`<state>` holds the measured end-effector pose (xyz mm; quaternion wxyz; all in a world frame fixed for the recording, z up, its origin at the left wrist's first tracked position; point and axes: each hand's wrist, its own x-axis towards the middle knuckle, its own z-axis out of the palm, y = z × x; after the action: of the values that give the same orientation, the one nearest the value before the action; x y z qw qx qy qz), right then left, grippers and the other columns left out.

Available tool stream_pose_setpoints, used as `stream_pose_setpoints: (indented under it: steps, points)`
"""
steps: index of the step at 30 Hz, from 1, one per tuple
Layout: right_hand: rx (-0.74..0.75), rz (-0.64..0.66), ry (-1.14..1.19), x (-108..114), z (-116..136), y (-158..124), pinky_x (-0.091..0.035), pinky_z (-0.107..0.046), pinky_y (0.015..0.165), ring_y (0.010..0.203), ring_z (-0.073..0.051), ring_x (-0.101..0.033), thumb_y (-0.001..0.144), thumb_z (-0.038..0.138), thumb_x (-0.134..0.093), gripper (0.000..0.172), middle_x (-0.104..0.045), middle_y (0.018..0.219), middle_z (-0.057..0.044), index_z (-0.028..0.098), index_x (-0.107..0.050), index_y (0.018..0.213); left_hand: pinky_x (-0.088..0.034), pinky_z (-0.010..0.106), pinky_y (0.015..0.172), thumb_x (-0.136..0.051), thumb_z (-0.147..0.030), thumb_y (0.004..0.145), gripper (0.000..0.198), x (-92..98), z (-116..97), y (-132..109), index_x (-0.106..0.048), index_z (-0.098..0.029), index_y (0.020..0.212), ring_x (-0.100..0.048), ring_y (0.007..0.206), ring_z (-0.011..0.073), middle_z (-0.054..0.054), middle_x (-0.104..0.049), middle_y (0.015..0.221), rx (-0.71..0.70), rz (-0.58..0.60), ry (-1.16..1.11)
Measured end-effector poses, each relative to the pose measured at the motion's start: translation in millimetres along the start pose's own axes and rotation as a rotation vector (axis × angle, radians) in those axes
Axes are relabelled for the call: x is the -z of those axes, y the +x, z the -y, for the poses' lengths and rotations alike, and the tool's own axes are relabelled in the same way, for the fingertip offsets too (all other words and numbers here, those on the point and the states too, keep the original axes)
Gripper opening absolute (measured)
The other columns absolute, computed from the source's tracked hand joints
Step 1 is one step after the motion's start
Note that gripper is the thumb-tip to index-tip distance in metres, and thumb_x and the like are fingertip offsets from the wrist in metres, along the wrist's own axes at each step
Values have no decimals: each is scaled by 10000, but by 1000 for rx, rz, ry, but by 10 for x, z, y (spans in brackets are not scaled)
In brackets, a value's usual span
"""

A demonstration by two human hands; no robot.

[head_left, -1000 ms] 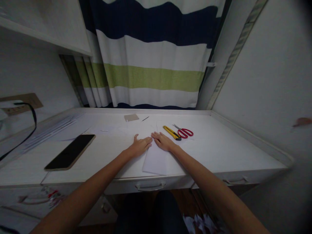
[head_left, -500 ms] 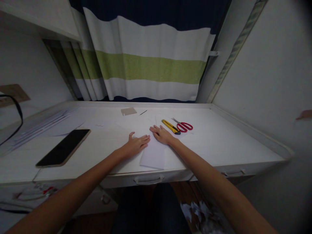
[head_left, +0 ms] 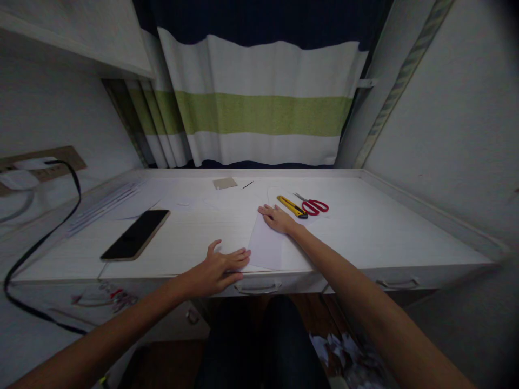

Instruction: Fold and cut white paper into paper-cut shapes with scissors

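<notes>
A white sheet of paper (head_left: 265, 249) lies on the desk in front of me, its near end close to the desk's front edge. My right hand (head_left: 276, 219) rests flat on the far part of the sheet, fingers stretched out. At the sheet's lower left edge is my left hand (head_left: 222, 267), open, with its thumb raised and fingertips at the paper's side. Just beyond my right hand lie a yellow box cutter (head_left: 291, 206) and red-handled scissors (head_left: 314, 206), partly over more white paper.
A phone (head_left: 135, 235) lies on the left of the white desk (head_left: 377, 232). Behind it are stacked papers (head_left: 107, 204). A beige card (head_left: 225, 183) and a thin dark stick (head_left: 248, 184) sit at the back. A black cable (head_left: 40, 246) hangs at left; paper scraps (head_left: 334, 348) lie below.
My left hand has slid down along the paper's left edge towards the front of the desk. My right hand stays on the sheet. The view has shifted slightly left.
</notes>
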<state>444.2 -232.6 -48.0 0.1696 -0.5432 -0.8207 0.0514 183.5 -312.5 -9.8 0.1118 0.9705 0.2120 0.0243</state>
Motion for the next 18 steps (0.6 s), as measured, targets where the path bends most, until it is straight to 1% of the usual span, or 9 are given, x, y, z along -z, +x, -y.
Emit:
stream_pose_setpoints:
  steps: [3,6,8,9,11,13,15,16,18]
  points:
    - [-44,-27,12,-5,42,24,-210,-424,999,1214,-191,-311,826,184,-291,409,-396,1289,-80,156,-409,1217,-78,475,982,-271,-391,865,386,13,-29,-42,-371,-285,1222,-346,1190,191,50,-431,1267,-25,-12,-10]
    - [-85,-49,33,1,88,63,-244,-406,987,1190,-194,-351,815,156,-319,388,-428,1263,-95,149,-446,1181,-262,379,954,-332,-409,843,465,0,15,51,-309,-219,1267,-323,1203,174,78,-372,1309,-5,-123,29]
    - [-105,-56,54,11,106,92,-268,-370,982,1172,-189,-375,807,139,-344,367,-452,1240,-102,142,-477,1149,-340,344,914,-389,-430,813,532,-7,67,141,-298,-177,1272,-358,1179,191,113,-338,1325,1,-181,81]
    - [-117,-60,66,17,108,107,-279,-351,979,1163,-187,-385,808,137,-357,350,-460,1229,-107,140,-494,1129,-367,340,896,-405,-432,805,527,-7,93,182,-330,-163,1253,-399,1147,201,127,-369,1304,-13,-195,119]
    - [-147,-67,92,32,99,139,-312,-345,956,1128,-190,-417,820,162,-389,299,-474,1203,-116,149,-519,1089,-415,352,847,-392,-401,820,430,-1,141,244,-433,-148,1166,-499,1039,213,137,-487,1201,-68,-192,218]
    - [-172,-74,125,52,79,169,-367,-378,897,1051,-189,-468,830,227,-424,260,-484,1167,-104,164,-516,1066,-465,362,759,-320,-321,860,331,9,185,273,-508,-137,1061,-573,904,211,138,-578,1070,-154,-174,321]
    - [-178,-85,166,90,59,188,-417,-382,821,952,-166,-514,829,283,-440,253,-510,1106,-79,166,-513,1041,-493,365,670,-245,-247,876,341,27,237,277,-541,-124,992,-605,797,208,147,-618,973,-214,-202,382]
    - [-176,-99,189,121,50,190,-430,-366,797,913,-158,-531,833,295,-431,246,-534,1067,-69,164,-529,1017,-500,359,641,-230,-233,875,351,44,268,274,-550,-123,972,-611,766,204,146,-630,938,-212,-254,371]
    - [-161,-152,233,214,35,179,-439,-333,779,875,-166,-557,851,291,-374,266,-593,989,-64,165,-583,956,-504,337,643,-300,-275,853,312,101,347,267,-578,-146,912,-615,746,192,116,-651,882,-95,-477,203]
